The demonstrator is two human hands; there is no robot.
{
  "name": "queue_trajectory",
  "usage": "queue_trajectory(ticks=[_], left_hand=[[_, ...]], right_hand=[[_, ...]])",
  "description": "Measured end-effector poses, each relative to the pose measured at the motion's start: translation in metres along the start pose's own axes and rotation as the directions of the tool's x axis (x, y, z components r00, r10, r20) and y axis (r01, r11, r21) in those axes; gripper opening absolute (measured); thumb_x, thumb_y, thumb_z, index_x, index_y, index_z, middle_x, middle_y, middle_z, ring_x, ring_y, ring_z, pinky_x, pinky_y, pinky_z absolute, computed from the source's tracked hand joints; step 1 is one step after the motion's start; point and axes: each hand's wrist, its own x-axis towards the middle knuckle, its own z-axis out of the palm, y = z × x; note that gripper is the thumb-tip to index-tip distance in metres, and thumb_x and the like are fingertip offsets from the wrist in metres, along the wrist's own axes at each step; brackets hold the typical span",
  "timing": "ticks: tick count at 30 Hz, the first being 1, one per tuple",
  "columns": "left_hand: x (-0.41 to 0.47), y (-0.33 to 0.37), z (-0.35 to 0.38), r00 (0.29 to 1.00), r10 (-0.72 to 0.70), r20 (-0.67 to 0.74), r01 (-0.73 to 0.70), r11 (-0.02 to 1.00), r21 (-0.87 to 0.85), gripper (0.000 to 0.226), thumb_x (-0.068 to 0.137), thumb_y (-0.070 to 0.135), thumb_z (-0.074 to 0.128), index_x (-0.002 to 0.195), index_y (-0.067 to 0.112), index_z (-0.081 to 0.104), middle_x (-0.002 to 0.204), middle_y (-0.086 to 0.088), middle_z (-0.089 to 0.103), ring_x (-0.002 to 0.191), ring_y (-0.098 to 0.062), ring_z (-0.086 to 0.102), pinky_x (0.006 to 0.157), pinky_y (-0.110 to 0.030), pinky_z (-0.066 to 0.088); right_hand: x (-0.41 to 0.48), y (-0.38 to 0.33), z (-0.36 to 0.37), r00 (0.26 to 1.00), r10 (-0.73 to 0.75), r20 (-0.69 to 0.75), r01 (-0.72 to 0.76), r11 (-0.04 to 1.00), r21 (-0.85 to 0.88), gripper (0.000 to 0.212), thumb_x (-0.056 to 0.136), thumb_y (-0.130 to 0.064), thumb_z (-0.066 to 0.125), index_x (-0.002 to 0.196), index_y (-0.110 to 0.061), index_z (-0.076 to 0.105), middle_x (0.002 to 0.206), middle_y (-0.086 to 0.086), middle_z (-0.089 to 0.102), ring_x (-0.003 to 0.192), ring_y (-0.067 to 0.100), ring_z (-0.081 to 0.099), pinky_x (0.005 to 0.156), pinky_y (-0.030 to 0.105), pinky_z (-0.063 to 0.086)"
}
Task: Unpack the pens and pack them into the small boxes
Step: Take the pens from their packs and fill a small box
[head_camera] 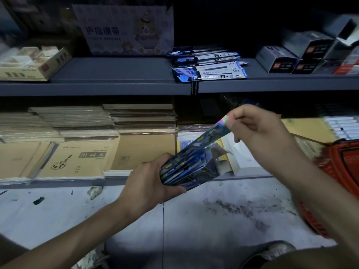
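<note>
**Below the grey shelf: one pen packet gripped at the mouth of its carton**

Underfoot, the pale, stained floor [194, 220] fills the lower part of my view. Above it runs the long grey metal shelf [116, 74], with a second level beneath that carries stacks of brown-covered sketchbooks [77, 158] wrapped in clear film.

At the back of the grey shelf stands a lavender cardboard display box printed with a cartoon bear [126, 30], and at its left end lies a flat tan carton [35, 65]. A red plastic basket [345, 158] sits at my right, behind my forearm.

At the shelf's right end the small dark grey cardboard boxes [287, 59] are piled, some lying on their sides; one at the top shows an open end. Just left of them, well apart from my hands, a heap of blue pen packets [209, 68] lies flat on the shelf.

My left hand [149, 183] is wrapped around a blue-printed cardboard carton [186, 169], thumb underneath and fingers over the top. The carton tilts up to the right, its end flaps open and more packets stacked inside.

My right hand [258, 133] pinches the shiny top edge of one glossy blue pen packet [211, 134] between thumb and fingertips. The packet slants down to the left, its lower end at the carton's mouth.
</note>
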Motion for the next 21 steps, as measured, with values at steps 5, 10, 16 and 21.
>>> queue_trajectory(ticks=[5, 10, 16, 21], left_hand=[[-0.001, 0.001, 0.004, 1.000, -0.022, 0.005, 0.022, 0.999, -0.027, 0.060, 0.058, 0.054, 0.095, 0.105, 0.034, 0.062, 0.091, 0.019, 0.074, 0.082, 0.001, 0.068, 0.073, -0.034, 0.057], [0.000, 0.002, 0.003, 0.999, -0.033, 0.021, 0.034, 0.996, -0.086, 0.060, 0.055, 0.054, 0.095, 0.103, 0.032, 0.067, 0.093, 0.021, 0.075, 0.086, 0.005, 0.069, 0.076, -0.033, 0.059], [0.000, 0.005, 0.005, 0.998, -0.031, 0.058, 0.037, 0.993, -0.112, 0.059, 0.056, 0.048, 0.098, 0.105, 0.031, 0.069, 0.095, 0.023, 0.076, 0.087, 0.008, 0.069, 0.076, -0.029, 0.059], [0.000, 0.003, 0.003, 0.999, -0.046, 0.006, 0.047, 0.991, -0.129, 0.057, 0.057, 0.043, 0.099, 0.104, 0.033, 0.069, 0.092, 0.027, 0.074, 0.085, 0.010, 0.068, 0.071, -0.021, 0.056]], right_hand=[[-0.001, -0.001, 0.004, 0.997, 0.071, -0.016, -0.067, 0.982, 0.176, 0.018, 0.105, -0.004, 0.050, 0.092, -0.013, 0.058, 0.074, 0.018, 0.069, 0.066, 0.028, 0.070, 0.054, 0.034, 0.044], [-0.004, -0.006, 0.004, 0.991, 0.120, 0.057, -0.132, 0.934, 0.331, 0.018, 0.095, 0.003, 0.067, 0.110, -0.005, 0.067, 0.083, 0.014, 0.077, 0.071, 0.017, 0.074, 0.063, 0.024, 0.057], [-0.005, -0.002, 0.006, 0.990, 0.140, -0.010, -0.128, 0.932, 0.338, 0.004, 0.087, -0.006, 0.078, 0.088, -0.009, 0.076, 0.070, 0.010, 0.073, 0.059, 0.015, 0.060, 0.056, 0.022, 0.048], [0.001, -0.011, -0.019, 0.950, 0.151, -0.274, -0.017, 0.899, 0.438, 0.007, 0.093, -0.007, 0.073, 0.098, -0.003, 0.070, 0.072, 0.007, 0.073, 0.060, 0.017, 0.068, 0.054, 0.023, 0.051]])
